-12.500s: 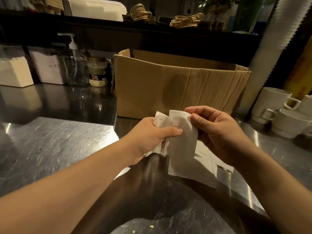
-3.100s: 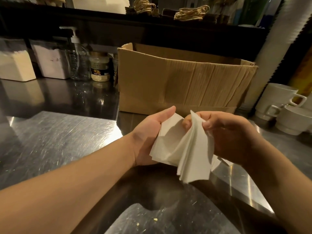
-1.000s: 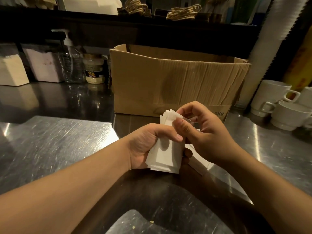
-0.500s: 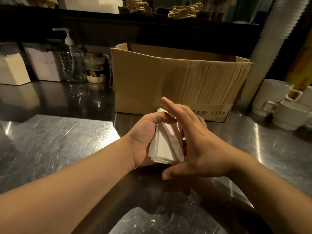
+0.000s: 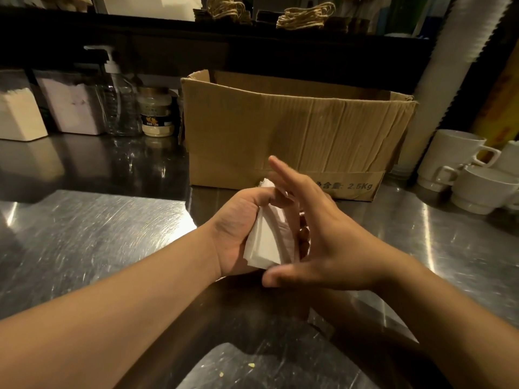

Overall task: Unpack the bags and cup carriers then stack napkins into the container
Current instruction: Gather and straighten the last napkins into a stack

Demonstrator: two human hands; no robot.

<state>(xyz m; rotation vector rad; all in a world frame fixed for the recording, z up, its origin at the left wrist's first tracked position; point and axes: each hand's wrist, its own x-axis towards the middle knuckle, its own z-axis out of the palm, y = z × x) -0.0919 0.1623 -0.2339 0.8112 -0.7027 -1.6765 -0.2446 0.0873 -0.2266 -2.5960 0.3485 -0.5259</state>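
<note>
left hand [image 5: 237,234] gripping soft folded napkins [image 5: 264,245] (white), scratched steel counter [image 5: 84,231]

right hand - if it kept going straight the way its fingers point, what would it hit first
Probably the cardboard box: the right hand has straight fingers aimed up and away toward its front wall, though depth is hard to judge.

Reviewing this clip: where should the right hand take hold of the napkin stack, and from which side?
Probably the free long edge facing right. The left hand already wraps the napkin stack from the left, thumb over the top, so only the right and lower edges show. The right hand, flat against that side, could close across the stack's thickness, keeping the sheets aligned.
</note>
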